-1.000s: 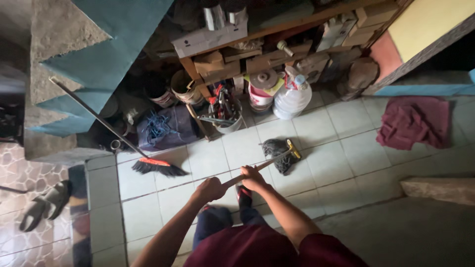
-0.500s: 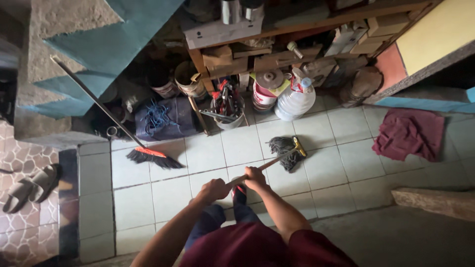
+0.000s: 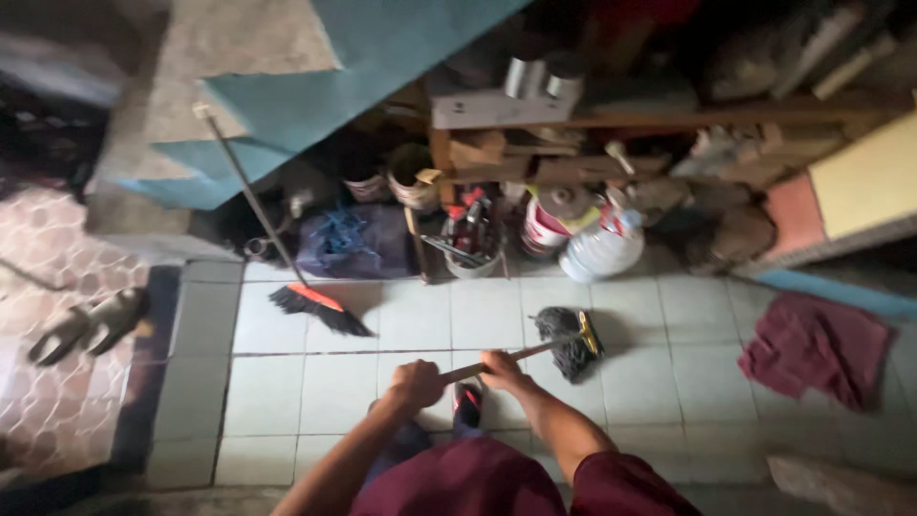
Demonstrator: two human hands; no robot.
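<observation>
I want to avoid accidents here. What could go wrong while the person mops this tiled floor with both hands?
1. The mop head works close to the big water bottle and paint bucket; a wide stroke might knock them over.
2. The broom leaning nearby could be bumped and fall.
3. The dark red cloth lies on the tiles; the mop might drag it, or a foot might slip on it.

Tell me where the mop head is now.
In the head view, the mop head lies on the white tiles right of centre, beyond the right hand, near the water jug.
</observation>
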